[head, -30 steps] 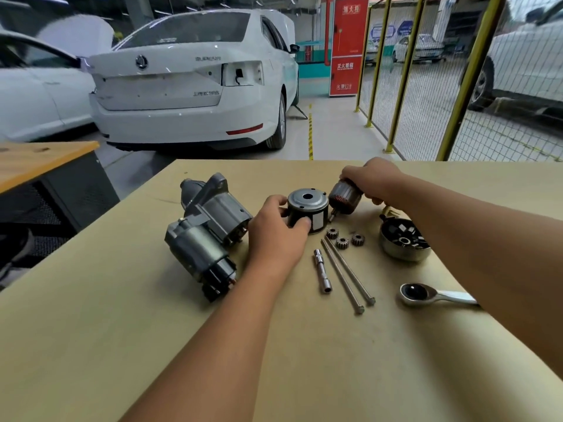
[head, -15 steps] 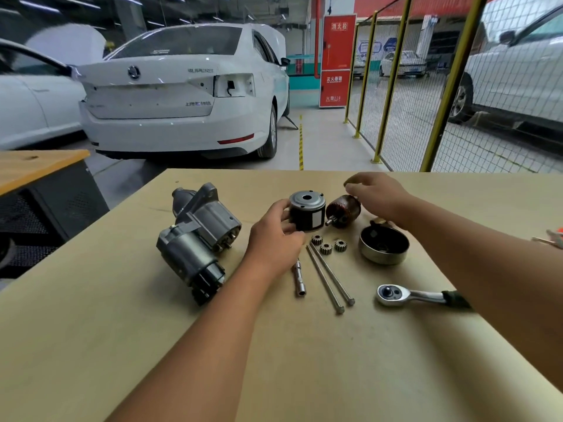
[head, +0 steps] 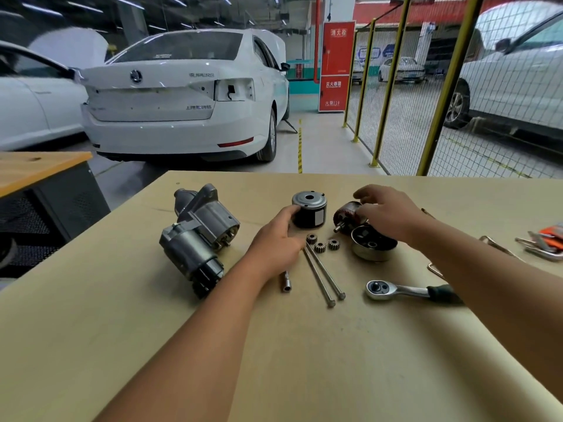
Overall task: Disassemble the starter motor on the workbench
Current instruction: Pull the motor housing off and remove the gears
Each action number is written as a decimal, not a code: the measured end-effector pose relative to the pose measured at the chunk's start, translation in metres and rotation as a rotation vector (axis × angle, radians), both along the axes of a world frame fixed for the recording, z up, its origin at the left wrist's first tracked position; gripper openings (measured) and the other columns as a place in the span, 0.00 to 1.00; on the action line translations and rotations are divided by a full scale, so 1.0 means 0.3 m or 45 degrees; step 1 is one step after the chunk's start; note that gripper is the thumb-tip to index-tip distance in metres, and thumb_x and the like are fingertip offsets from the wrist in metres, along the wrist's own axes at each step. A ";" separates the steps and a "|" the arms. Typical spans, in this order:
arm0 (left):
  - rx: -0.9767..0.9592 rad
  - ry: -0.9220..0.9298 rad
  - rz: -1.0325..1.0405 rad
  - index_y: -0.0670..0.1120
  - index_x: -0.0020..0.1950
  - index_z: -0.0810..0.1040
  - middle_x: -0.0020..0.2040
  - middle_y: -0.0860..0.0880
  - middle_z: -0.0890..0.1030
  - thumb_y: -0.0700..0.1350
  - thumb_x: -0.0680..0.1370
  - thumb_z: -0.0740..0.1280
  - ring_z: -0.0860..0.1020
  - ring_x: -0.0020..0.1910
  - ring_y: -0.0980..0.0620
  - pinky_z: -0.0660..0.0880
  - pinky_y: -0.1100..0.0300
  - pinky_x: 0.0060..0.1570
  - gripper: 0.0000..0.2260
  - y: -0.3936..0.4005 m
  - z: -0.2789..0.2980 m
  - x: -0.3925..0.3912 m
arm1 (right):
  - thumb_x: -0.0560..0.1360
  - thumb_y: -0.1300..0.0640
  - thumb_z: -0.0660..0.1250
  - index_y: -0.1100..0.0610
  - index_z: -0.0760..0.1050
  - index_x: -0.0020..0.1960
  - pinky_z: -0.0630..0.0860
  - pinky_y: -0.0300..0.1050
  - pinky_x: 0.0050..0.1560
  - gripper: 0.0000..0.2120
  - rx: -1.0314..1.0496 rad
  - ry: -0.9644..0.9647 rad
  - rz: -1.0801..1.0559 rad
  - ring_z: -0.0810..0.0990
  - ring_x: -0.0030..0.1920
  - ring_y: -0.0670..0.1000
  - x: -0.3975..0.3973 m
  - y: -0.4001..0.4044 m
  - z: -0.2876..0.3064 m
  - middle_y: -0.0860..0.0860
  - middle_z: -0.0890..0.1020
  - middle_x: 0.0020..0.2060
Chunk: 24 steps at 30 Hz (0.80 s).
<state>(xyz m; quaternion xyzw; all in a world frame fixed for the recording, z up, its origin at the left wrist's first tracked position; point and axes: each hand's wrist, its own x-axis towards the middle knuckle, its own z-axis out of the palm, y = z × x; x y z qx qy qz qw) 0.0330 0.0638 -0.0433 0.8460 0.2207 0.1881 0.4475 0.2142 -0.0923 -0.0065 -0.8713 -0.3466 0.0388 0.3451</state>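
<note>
On the workbench lay one starter motor body at the left, one black field housing standing on end, one armature lying on its side just right of it, one round end cap with its open side up, three small gears in a cluster, two long through bolts side by side, one socket and one ratchet; some tools at the far right edge were too cut off to count. The left hand reached forward with its fingers curled against the left side of the housing, grasping it. The right hand hovered over the armature and the end cap, fingers spread and relaxed, gripping nothing; whether its fingertips touched the armature could not be told. A second before, the right hand had been closed around the armature, holding it close against the housing; it had since let go, and the armature rested on the bench, a little apart from the housing.
</note>
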 end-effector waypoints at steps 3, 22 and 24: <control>0.025 0.020 -0.037 0.55 0.80 0.65 0.78 0.52 0.71 0.38 0.80 0.66 0.69 0.76 0.50 0.66 0.51 0.76 0.30 -0.006 0.000 0.000 | 0.77 0.66 0.62 0.50 0.76 0.69 0.73 0.48 0.62 0.23 0.093 0.051 -0.017 0.76 0.65 0.54 -0.023 -0.033 -0.008 0.53 0.79 0.65; 0.725 -0.394 0.237 0.48 0.67 0.81 0.64 0.49 0.82 0.44 0.78 0.72 0.77 0.64 0.49 0.70 0.60 0.65 0.17 -0.079 0.149 -0.138 | 0.83 0.54 0.61 0.51 0.72 0.68 0.73 0.46 0.45 0.14 0.724 -0.257 -0.220 0.81 0.39 0.45 -0.142 -0.177 -0.075 0.48 0.83 0.39; 0.770 -0.454 0.596 0.49 0.62 0.84 0.58 0.47 0.84 0.50 0.76 0.69 0.78 0.61 0.43 0.75 0.50 0.62 0.16 -0.016 0.187 -0.205 | 0.84 0.53 0.60 0.50 0.73 0.64 0.67 0.45 0.40 0.10 0.709 -0.331 -0.194 0.78 0.38 0.43 -0.162 -0.184 -0.082 0.45 0.79 0.34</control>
